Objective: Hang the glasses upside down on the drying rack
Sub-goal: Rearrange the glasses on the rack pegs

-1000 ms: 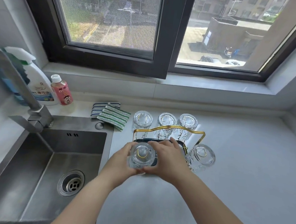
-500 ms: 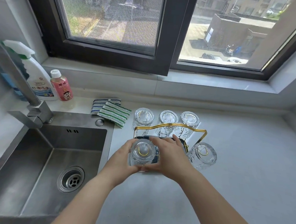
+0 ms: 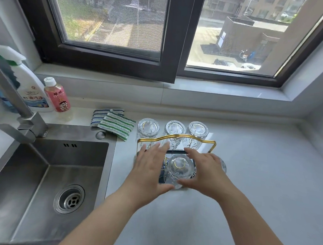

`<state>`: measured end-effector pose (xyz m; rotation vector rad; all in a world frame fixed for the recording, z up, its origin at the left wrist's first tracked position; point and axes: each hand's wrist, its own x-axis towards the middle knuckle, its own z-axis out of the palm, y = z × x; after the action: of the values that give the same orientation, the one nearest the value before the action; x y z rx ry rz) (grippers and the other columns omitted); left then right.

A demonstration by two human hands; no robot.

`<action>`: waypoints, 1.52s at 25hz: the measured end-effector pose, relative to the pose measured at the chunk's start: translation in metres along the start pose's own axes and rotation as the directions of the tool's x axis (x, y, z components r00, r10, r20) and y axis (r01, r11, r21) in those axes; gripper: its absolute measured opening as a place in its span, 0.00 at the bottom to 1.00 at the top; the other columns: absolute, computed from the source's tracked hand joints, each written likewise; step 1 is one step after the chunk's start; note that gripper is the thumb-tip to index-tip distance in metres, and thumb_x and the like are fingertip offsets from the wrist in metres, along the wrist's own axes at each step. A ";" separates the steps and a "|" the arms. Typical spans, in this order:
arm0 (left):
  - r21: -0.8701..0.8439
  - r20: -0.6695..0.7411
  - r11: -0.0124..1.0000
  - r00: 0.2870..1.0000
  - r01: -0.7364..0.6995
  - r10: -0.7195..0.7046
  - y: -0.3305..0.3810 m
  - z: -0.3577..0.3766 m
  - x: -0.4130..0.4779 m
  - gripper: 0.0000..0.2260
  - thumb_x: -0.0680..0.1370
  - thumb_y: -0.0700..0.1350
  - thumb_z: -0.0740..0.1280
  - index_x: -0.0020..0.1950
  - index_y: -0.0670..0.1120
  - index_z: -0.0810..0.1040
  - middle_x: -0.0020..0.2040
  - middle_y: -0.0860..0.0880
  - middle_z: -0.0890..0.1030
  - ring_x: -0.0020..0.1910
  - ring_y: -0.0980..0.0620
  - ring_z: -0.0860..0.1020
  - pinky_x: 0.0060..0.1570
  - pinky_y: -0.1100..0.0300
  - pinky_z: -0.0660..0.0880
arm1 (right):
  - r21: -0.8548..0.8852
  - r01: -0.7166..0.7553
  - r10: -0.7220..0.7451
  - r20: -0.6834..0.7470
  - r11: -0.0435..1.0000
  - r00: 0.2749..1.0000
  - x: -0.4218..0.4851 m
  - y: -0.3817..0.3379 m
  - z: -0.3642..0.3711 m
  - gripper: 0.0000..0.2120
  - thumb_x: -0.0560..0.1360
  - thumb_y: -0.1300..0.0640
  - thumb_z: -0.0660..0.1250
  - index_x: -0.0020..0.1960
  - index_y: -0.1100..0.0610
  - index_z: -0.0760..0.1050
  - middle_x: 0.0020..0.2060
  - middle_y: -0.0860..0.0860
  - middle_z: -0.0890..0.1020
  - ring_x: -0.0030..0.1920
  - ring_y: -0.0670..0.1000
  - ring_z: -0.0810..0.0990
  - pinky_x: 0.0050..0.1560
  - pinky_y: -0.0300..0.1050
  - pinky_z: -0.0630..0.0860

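A gold-wire drying rack (image 3: 177, 138) on a dark base stands on the counter. Three clear glasses hang upside down in its back row: left (image 3: 148, 126), middle (image 3: 175, 128) and right (image 3: 197, 129). A fourth glass (image 3: 180, 166) sits inverted at the front middle. A further glass (image 3: 223, 166) peeks out behind my right hand. My left hand (image 3: 149, 169) lies flat with its fingers spread, left of the front glass. On that glass's other side, my right hand (image 3: 206, 173) is spread too. Both thumbs rest near its lower rim, no fingers wrapped around it.
A steel sink (image 3: 44, 175) with a faucet (image 3: 21, 120) lies to the left. Striped cloths (image 3: 116, 124), a spray bottle (image 3: 28, 86) and a pink drink bottle (image 3: 57, 96) stand behind it. Bare grey counter (image 3: 267, 177) stretches to the right, and a window sill runs along the back.
The glass held between both hands has moved right to the rack's front middle. Both hands have opened and their fingers now spread flat beside it.
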<state>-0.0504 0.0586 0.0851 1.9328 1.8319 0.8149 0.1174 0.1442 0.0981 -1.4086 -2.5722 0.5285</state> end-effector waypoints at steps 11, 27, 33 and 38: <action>0.362 0.083 0.932 0.995 0.023 -0.057 0.002 0.019 0.039 0.34 0.67 0.62 0.69 0.68 0.50 0.64 0.65 0.51 0.75 0.72 0.51 0.59 0.70 0.50 0.34 | 0.116 0.000 0.003 -0.026 0.993 1.000 0.000 0.010 0.005 0.43 0.59 0.39 0.74 0.69 0.47 0.58 0.59 0.45 0.78 0.62 0.45 0.72 0.73 0.47 0.48; 0.254 0.112 0.966 0.994 -0.041 0.012 0.018 0.026 0.038 0.38 0.70 0.57 0.70 0.73 0.48 0.56 0.71 0.51 0.64 0.71 0.52 0.57 0.71 0.58 0.41 | 0.317 -0.136 0.178 -0.108 0.939 0.978 -0.025 0.062 -0.014 0.42 0.58 0.49 0.79 0.67 0.48 0.64 0.64 0.47 0.72 0.64 0.49 0.68 0.63 0.42 0.63; 0.214 0.238 0.971 0.970 -0.109 0.056 0.052 0.058 0.071 0.36 0.71 0.55 0.70 0.73 0.48 0.56 0.72 0.48 0.65 0.70 0.49 0.62 0.70 0.54 0.58 | 0.439 -0.218 0.249 -0.012 0.872 0.969 -0.024 0.074 -0.003 0.40 0.60 0.57 0.77 0.68 0.52 0.63 0.63 0.50 0.73 0.61 0.49 0.73 0.63 0.50 0.72; 0.294 0.240 0.952 0.971 -0.084 0.012 0.057 0.068 0.091 0.33 0.68 0.56 0.72 0.68 0.48 0.63 0.66 0.48 0.74 0.66 0.49 0.69 0.69 0.54 0.54 | 0.483 -0.200 0.247 -0.035 0.853 0.968 -0.019 0.081 -0.005 0.33 0.57 0.56 0.78 0.58 0.46 0.68 0.52 0.43 0.76 0.52 0.44 0.76 0.56 0.49 0.76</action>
<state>0.0360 0.1515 0.0823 2.1587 1.8531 0.3094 0.1927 0.1694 0.0723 -1.5023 -2.0122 1.0209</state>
